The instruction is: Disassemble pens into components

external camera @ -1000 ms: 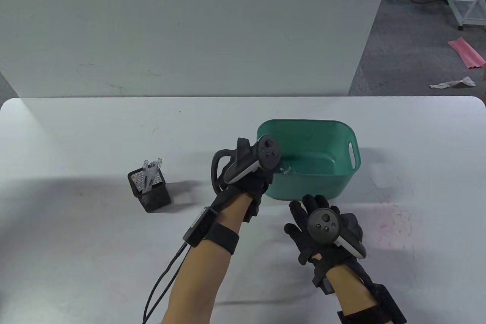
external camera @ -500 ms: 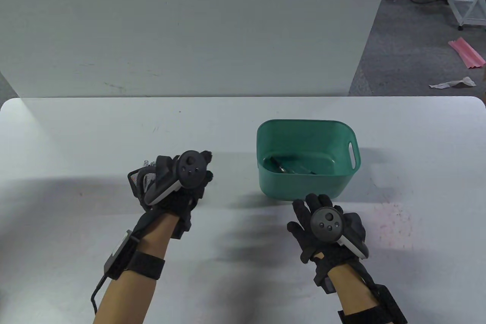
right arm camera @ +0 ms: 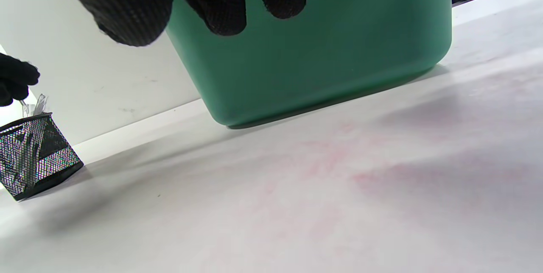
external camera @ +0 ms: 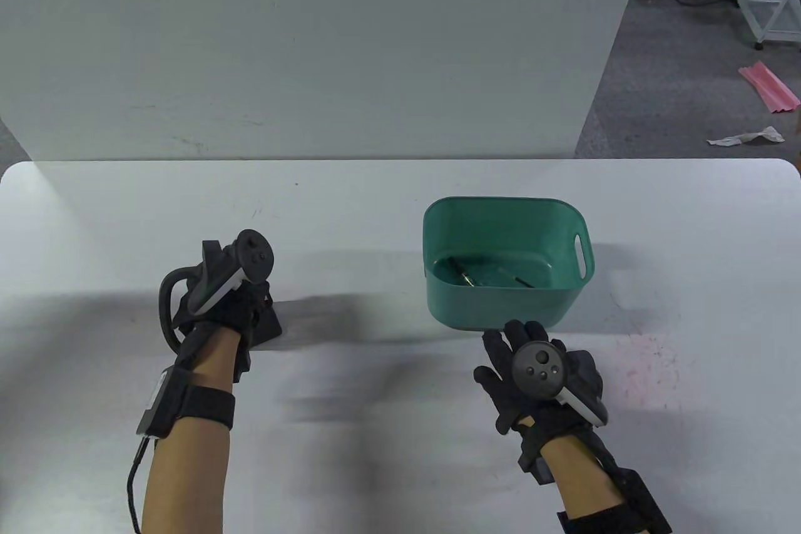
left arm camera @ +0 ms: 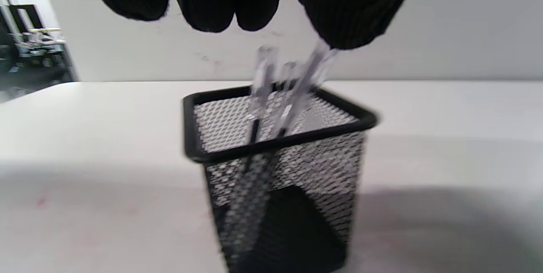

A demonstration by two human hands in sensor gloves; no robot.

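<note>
Several clear pens [left arm camera: 271,90] stand in a black mesh pen holder [left arm camera: 280,171] at the table's left-middle, mostly covered in the table view by my left hand [external camera: 247,302]; only a corner of the holder [external camera: 270,326] shows. The left hand's fingers [left arm camera: 212,1] hang spread just above the pen tops, the thumb tip at one pen's top, nothing gripped. A green basket [external camera: 507,202] on the right holds a few pen parts [external camera: 475,274]. My right hand [external camera: 513,340] hovers flat by the basket's front wall, its fingers [right arm camera: 220,6] straight and holding nothing.
A white board [external camera: 313,46] stands along the table's far edge. Bare white table [external camera: 375,434] lies between the two hands. A black cable [external camera: 134,484] trails from the left wrist. The right wrist view shows the holder [right arm camera: 34,154] far to the left of the basket [right arm camera: 314,65].
My left hand has swung from over the basket's left rim leftward to above the pen holder. The right hand has barely shifted.
</note>
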